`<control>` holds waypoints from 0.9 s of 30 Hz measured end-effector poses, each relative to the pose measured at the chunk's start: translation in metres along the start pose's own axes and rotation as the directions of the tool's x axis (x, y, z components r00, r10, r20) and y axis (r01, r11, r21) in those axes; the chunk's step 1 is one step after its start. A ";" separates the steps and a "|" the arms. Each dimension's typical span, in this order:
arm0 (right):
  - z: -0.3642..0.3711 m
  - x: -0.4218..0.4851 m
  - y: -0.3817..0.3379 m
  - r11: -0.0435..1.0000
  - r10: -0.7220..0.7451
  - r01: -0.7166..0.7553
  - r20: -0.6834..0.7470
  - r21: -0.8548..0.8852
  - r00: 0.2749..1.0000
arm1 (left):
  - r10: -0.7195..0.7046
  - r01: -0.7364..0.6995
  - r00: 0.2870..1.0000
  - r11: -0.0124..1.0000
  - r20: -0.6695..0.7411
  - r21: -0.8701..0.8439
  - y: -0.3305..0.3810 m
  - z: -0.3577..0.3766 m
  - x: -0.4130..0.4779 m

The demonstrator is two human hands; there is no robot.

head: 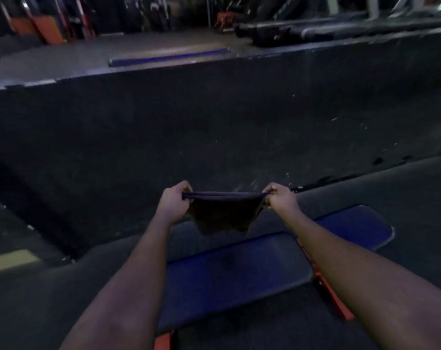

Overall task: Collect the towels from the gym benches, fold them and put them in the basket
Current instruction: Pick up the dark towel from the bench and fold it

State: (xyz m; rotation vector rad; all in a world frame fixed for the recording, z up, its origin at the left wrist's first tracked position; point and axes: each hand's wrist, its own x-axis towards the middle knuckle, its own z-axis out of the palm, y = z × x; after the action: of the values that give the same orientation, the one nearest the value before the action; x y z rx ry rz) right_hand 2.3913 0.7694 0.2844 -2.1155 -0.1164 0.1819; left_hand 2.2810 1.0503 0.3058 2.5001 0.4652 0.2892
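A small dark towel (223,215) hangs stretched between my two hands, above the far end of a blue padded gym bench (229,271). My left hand (175,200) pinches its upper left corner. My right hand (281,198) pinches the upper right corner. The top edge is pulled taut and looks doubled over, and the lower part droops in a loose flap. No basket is in view.
The bench has a second blue pad (358,223) to the right and an orange frame (333,296) beneath. Dark rubber floor (214,127) spreads ahead. A blue bar (169,56) lies on a raised platform, with racks and machines (315,29) behind. A yellow floor marking (9,260) is at left.
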 end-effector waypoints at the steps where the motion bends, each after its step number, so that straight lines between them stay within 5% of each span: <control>1: 0.005 0.003 0.012 0.999 0.040 -0.039 0.042 -0.024 0.998 | -0.031 0.032 0.996 0.999 0.087 -0.004 -0.008 0.011 -0.005; 6: 0.032 0.004 0.086 0.968 0.185 -0.142 0.212 -0.206 0.960 | -0.208 0.195 0.863 0.978 0.460 0.077 -0.046 0.073 -0.036; 9: 0.053 -0.008 0.131 0.931 0.272 -0.162 0.323 -0.328 0.906 | -0.266 0.254 0.792 0.962 0.550 0.099 -0.070 0.113 -0.059; 14: 0.094 -0.019 0.202 0.882 0.358 -0.157 0.416 -0.444 0.836 | -0.333 0.295 0.788 0.942 0.517 0.158 -0.116 0.182 -0.090; 18: 0.135 0.007 0.240 0.895 0.420 -0.327 0.326 -0.305 0.847 | -0.382 0.373 0.811 0.921 0.443 0.112 -0.160 0.237 -0.075; 22: 0.168 0.047 0.254 0.928 0.369 -0.336 0.262 -0.164 0.892 | -0.374 0.393 0.890 0.919 0.263 -0.026 -0.184 0.276 -0.040; 24: 0.191 0.064 0.274 0.911 0.404 -0.369 0.220 -0.184 0.888 | -0.463 0.502 0.838 0.861 0.290 -0.077 -0.201 0.306 -0.023; 27: 0.221 0.062 0.300 0.792 0.560 -0.443 0.209 -0.420 0.802 | -0.652 0.693 0.627 0.716 0.426 0.077 -0.220 0.346 -0.020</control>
State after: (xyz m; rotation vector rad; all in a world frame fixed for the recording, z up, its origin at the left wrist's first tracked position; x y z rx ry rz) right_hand 2.4165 0.8076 -0.0902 -2.4194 0.2600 0.8995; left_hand 2.3095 1.0403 -0.1036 2.0101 1.1203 -0.5225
